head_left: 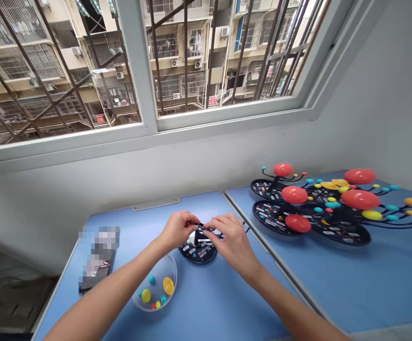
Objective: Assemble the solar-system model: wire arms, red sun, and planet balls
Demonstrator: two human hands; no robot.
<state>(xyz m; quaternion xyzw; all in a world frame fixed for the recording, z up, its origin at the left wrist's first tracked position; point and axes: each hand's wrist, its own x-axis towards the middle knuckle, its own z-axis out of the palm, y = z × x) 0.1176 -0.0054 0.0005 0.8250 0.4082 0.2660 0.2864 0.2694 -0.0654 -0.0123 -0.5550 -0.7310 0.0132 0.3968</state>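
Observation:
A round black base disc (198,251) with small coloured labels lies on the blue table (209,303) in front of me. My left hand (177,228) pinches a thin black rod (201,226) just above the disc. From the right, my right hand (230,239) closes its fingers on the same rod and hides part of the disc. A clear plastic bowl (156,283) sits under my left forearm and holds several small yellow, teal and red balls.
Several finished models (315,208) with red, yellow and teal balls on black arms cover the right-hand blue table (369,274). A phone (97,260) lies at the left. A grey wall and a barred window (149,71) rise behind the tables.

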